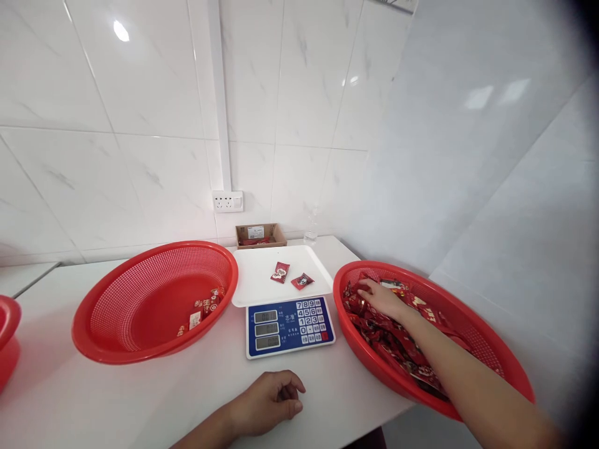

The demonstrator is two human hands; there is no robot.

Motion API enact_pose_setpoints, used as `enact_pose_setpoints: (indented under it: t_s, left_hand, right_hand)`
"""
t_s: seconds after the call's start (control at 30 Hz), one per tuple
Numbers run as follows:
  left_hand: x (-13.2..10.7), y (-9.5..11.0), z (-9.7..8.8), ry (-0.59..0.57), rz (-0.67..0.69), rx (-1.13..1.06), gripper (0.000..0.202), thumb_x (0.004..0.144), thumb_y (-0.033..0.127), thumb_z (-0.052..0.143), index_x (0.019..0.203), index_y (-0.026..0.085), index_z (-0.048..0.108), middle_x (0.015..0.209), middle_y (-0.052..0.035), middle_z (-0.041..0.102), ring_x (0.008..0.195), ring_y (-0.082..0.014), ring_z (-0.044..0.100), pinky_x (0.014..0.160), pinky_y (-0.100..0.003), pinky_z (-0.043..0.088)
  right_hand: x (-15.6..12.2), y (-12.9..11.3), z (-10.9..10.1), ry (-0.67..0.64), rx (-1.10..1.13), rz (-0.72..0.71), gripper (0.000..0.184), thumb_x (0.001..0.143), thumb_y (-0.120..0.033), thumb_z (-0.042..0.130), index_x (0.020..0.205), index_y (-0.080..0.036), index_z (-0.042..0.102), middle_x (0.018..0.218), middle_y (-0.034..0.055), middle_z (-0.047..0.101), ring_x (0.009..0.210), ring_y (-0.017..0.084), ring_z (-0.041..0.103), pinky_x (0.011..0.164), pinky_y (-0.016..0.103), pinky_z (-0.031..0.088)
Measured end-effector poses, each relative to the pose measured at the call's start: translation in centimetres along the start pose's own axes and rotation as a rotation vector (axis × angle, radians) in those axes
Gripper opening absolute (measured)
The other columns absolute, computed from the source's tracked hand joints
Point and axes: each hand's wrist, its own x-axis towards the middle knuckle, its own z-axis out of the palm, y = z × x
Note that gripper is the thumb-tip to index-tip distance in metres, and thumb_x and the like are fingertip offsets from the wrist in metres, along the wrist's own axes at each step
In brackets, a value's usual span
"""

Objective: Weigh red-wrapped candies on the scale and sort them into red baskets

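My right hand (381,297) reaches into the red basket on the right (491,340) and lies on the heap of red packets (397,340), fingers bent down among them; what they grip is hidden. My left hand (269,402) rests on the white table in front of the scale (290,325), fingers curled under with nothing visible in them. The scale's white tray (255,280) carries two red packets (281,272). The left red basket (126,299) holds a few packets (203,308) near its right side.
A small cardboard box (261,236) and a clear bottle (311,229) stand at the back against the tiled wall, under a wall socket (228,201). Part of another red basket (7,337) shows at the far left edge. The table's front edge runs just below my left hand.
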Motion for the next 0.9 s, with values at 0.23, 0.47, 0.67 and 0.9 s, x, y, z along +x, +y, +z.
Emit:
enact_pose_setpoints:
  t_s: [0.23,0.47,0.67,0.9]
  left_hand:
    - [0.1,-0.1,0.1,0.004,-0.001,0.003,0.027,0.074,0.031,0.060,0.097,0.018,0.058,0.077,0.0012,0.054,0.070,-0.0113,0.050,0.068,-0.024,0.041]
    - [-0.1,-0.1,0.1,0.021,-0.004,0.013,0.027,0.073,0.031,0.061,0.097,0.018,0.059,0.076,0.0014,0.054,0.069,-0.0111,0.051,0.069,-0.024,0.041]
    - [0.0,-0.2,0.1,0.016,0.000,-0.014,0.028,0.073,0.031,0.062,0.097,0.017,0.060,0.074,0.0012,0.054,0.068,-0.0114,0.051,0.068,-0.025,0.041]
    - [-0.2,0.3,0.1,0.009,-0.042,-0.065,0.031,0.070,0.034,0.067,0.097,0.018,0.061,0.073,0.0013,0.054,0.069,-0.0114,0.052,0.068,-0.025,0.042]
  right_hand:
    - [2.1,-1.5,-0.3,-0.069,-0.038,0.046,0.032,0.087,-0.032,0.053,0.115,-0.017,0.052,0.113,0.0073,0.056,0.094,0.019,0.057,0.081,0.040,0.048]
    - [2.6,-2.9,1.2,-0.177,-0.026,0.045,0.028,0.087,-0.033,0.053,0.109,-0.015,0.056,0.107,0.0062,0.058,0.089,0.017,0.059,0.076,0.037,0.050]
    - [2.5,-3.2,1.3,-0.189,-0.081,0.036,0.026,0.087,-0.033,0.054,0.106,-0.015,0.057,0.104,0.0056,0.059,0.087,0.017,0.059,0.075,0.036,0.050]
    - [1.9,-4.2,-2.3,0.078,-0.079,0.055,0.020,0.086,-0.034,0.051,0.077,-0.018,0.059,0.075,0.0021,0.061,0.069,0.015,0.056,0.066,0.030,0.044]
